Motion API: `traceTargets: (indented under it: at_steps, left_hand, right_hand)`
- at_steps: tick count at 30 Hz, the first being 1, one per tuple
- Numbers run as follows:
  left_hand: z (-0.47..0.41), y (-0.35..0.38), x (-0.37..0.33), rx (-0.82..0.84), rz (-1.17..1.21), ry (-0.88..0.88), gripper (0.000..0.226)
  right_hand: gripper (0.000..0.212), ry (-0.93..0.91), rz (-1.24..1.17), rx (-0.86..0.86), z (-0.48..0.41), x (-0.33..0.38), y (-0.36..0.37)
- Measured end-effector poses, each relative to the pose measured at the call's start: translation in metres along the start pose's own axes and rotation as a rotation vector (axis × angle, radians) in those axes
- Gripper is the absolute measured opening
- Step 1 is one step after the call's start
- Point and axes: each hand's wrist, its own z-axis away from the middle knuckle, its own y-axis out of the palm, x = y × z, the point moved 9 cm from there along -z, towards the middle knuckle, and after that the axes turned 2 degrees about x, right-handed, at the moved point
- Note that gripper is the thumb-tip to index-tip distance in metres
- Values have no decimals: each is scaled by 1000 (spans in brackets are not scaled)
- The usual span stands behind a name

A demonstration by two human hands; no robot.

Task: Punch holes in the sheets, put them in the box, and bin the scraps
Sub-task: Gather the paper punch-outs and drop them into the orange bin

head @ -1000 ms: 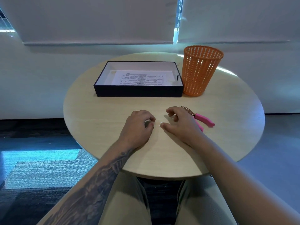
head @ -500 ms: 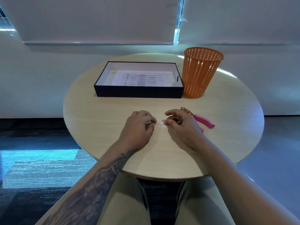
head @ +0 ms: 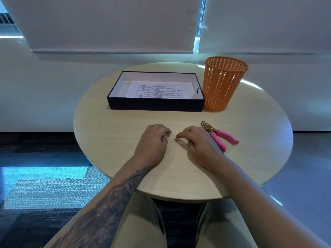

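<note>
Here, box (head: 155, 104) holds sheets (head: 157, 91); left hand (head: 152, 144), right hand (head: 197, 142) apparently pinch scraps (head: 179, 140).

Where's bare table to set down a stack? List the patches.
Free: the left of the table, between box and left hand; the right side past the hole punch, in front of the bin. Crowded: the centre, with both hands close together and the right hand beside the hole punch.

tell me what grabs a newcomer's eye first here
The bright orange basket at the table's far right stands out first, with the black box beside it on its left, a printed sheet lying inside. Nearer, the left hand and right hand rest curled on the table, a pink-handled punch just right of them.
</note>
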Motion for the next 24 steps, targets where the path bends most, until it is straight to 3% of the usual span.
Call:
traceTargets:
  at_steps: [2,5,7,11,15,17,21,24]
  left_hand:
    - [0,-1,0,-9,-13,2,24]
    - [1,-3,-1,-19,-12,1,22]
    - [1,-3,-1,-12,-9,-3,22]
    - [1,-2,0,-4,-7,-6,22]
    - [1,-2,-1,5,0,-7,21]
    - [0,-2,0,7,-3,-4,21]
    - [0,-2,0,12,-6,-9,22]
    - [0,-2,0,15,-1,-15,22]
  right_hand:
    - [55,-45,71,17,2,5,4]
    - [16,-27,11,-72,0,-9,0]
    - [6,-18,-38,-131,-2,-18,-2]
    - [17,-9,-50,-129,-3,-17,0]
    - [53,-18,33,-46,4,-4,0]
    - [60,0,9,-33,8,-1,-2]
    - [52,-75,133,9,10,5,3]
    - [25,-53,104,-55,11,-3,-4]
